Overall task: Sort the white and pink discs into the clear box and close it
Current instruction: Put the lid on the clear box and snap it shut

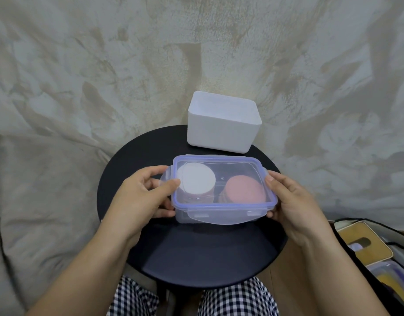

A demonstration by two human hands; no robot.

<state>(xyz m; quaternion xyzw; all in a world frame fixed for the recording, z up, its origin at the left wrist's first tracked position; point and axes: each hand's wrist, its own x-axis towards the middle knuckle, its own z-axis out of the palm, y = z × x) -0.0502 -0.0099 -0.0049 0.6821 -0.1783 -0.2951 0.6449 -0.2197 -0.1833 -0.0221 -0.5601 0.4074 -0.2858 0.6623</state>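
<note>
Clear plastic showed us everything: the box (223, 195) sat mid-desk (192, 252) with its lid (221, 165) already laid on top. Our left hand (141, 197) curled around the box's left end, thumb resting on the lid edge by the side flap (165, 181), which stood out unlatched. Inside, we counted one white stack (197, 179) on the left and one pink stack (243, 189) on the right; how many discs each held we could not tell. Our right hand (292, 206) cupped the right end, fingers bent against the rim. The front flap (217, 216) also looked undone. We judged the risk to be uneven pressing: snapping one side first could tilt the lid, or slide the box across the smooth desk. One white tub (221, 126) stood behind, just beside the box.
</note>
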